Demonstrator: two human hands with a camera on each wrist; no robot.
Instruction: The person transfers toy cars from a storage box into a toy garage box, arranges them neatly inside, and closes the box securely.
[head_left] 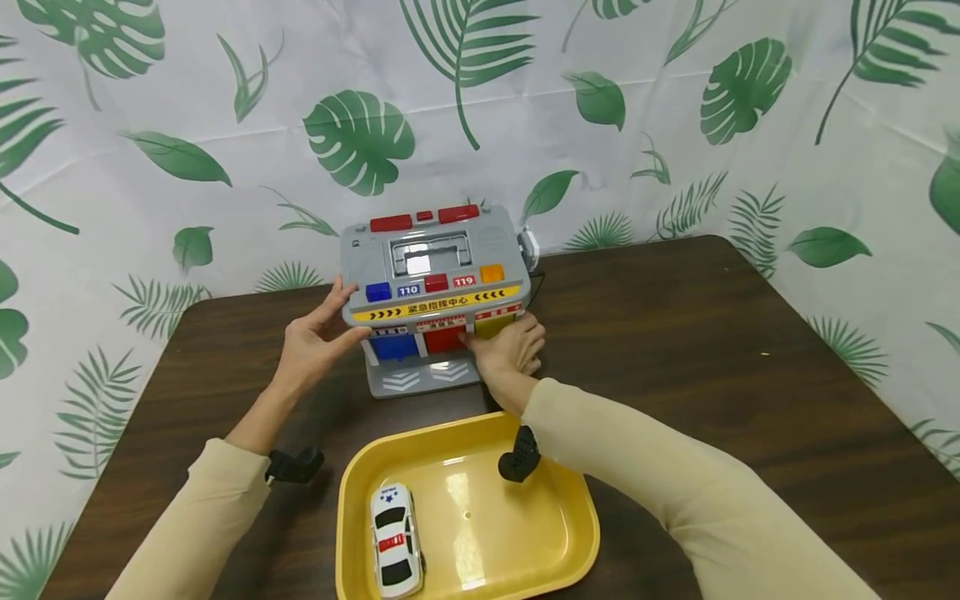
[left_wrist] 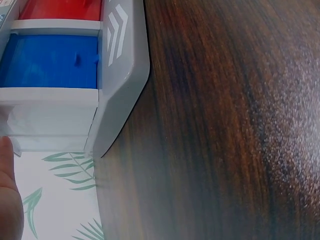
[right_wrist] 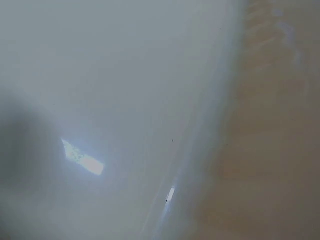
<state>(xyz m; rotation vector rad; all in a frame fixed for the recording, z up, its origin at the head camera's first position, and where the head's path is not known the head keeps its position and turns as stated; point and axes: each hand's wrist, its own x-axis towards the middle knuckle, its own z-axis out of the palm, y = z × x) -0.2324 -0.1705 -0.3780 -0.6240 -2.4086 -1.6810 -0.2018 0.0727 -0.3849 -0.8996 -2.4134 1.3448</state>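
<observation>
A grey toy rescue station (head_left: 435, 275) stands at the back of the brown table, with blue, red and yellow doors along its front. My left hand (head_left: 318, 337) rests on the station's left side, fingers straight and thumb at the front corner. The left wrist view shows the blue door (left_wrist: 50, 60), the grey base ramp (left_wrist: 120, 90) and one fingertip (left_wrist: 9, 195). My right hand (head_left: 506, 350) lies at the lower right front, covering the yellow door, one digit touching by the red door (head_left: 444, 338). Anything under that hand is hidden. The right wrist view is a grey blur.
A yellow tray (head_left: 352, 492) sits near the table's front edge, and a white toy police car (head_left: 395, 540) lies in its left part. The dark wooden table (head_left: 712, 350) stretches right of the station. A leaf-print cloth hangs behind.
</observation>
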